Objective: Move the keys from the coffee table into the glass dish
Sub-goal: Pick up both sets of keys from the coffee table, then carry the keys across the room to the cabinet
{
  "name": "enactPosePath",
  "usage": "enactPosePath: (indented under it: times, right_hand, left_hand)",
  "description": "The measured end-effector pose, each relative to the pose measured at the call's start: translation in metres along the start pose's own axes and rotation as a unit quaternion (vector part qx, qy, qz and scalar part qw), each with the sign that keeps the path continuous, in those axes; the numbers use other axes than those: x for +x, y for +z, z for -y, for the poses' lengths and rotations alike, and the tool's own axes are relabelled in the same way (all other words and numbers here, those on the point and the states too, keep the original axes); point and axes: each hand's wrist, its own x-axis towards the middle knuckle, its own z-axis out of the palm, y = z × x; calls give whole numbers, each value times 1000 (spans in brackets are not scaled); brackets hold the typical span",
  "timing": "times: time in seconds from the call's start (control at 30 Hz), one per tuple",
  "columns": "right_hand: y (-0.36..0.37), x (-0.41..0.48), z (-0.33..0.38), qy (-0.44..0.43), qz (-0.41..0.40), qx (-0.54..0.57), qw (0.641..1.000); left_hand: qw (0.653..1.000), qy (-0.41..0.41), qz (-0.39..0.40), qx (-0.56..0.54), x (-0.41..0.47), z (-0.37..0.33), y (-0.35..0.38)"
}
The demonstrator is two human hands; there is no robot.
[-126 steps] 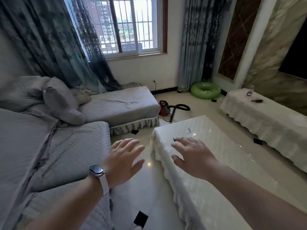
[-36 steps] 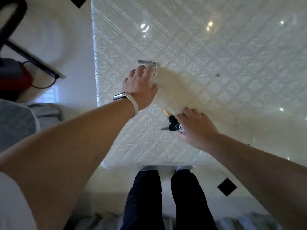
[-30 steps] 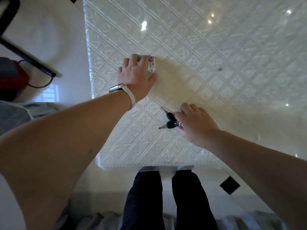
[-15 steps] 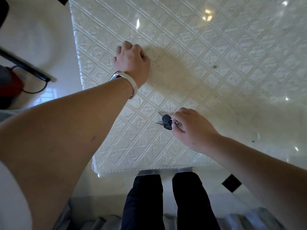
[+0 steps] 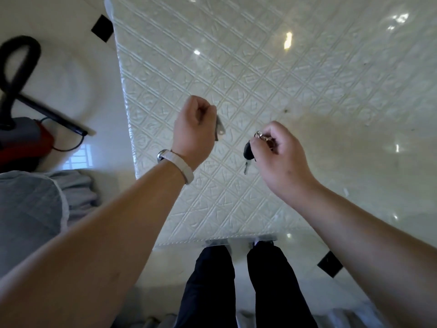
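Looking straight down, we see both hands raised off the coffee table, where half a second ago they were pressed to its quilted white cover. Our right hand pinches the ring of the key bunch between thumb and fingertips; the black fob and a small metal key dangle beneath it, clear of the cloth, whereas before the bunch lay flat on the surface under our fingers. Our left hand is curled into a fist around the small silvery key piece, which pokes out at the thumb side; earlier this hand lay knuckles-up farther toward the table's left edge, covering it. The two hands now sit nearer each other, level above the middle of the near part of the table. A pale watch band wraps the left wrist. On the floor to the left, the red vacuum cleaner and its black hose have come further into view. Our dark trouser legs stand at the table's near edge, as before. No glass dish appears anywhere in view.
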Motion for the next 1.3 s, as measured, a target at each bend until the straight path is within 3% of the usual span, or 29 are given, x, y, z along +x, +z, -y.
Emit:
enactPosePath:
  times: [0.2, 0.47, 0.63, 0.93, 1.1, 1.3]
  right_hand:
    - [-25, -22, 50, 92, -55, 100, 989]
    - [-66, -95, 122, 153, -92, 139, 974]
    - [-96, -145, 158, 151, -149, 159, 964]
    - [-151, -233, 203, 128, -306, 232, 915]
    - [-173, -274, 205, 111, -348, 279, 888]
    - [-212, -317, 188, 104, -387, 343, 850]
  left_hand:
    - [998, -40, 3, -48, -48, -67, -12]
    - [995, -70, 30, -64, -115, -175, -42]
    - [988, -72, 68, -120, -147, -228, -54]
    - [974, -32, 209, -78, -191, -304, -45]
    - [963, 5, 259, -75, -214, -328, -30]
    - [953, -7, 298, -58, -251, -347, 6]
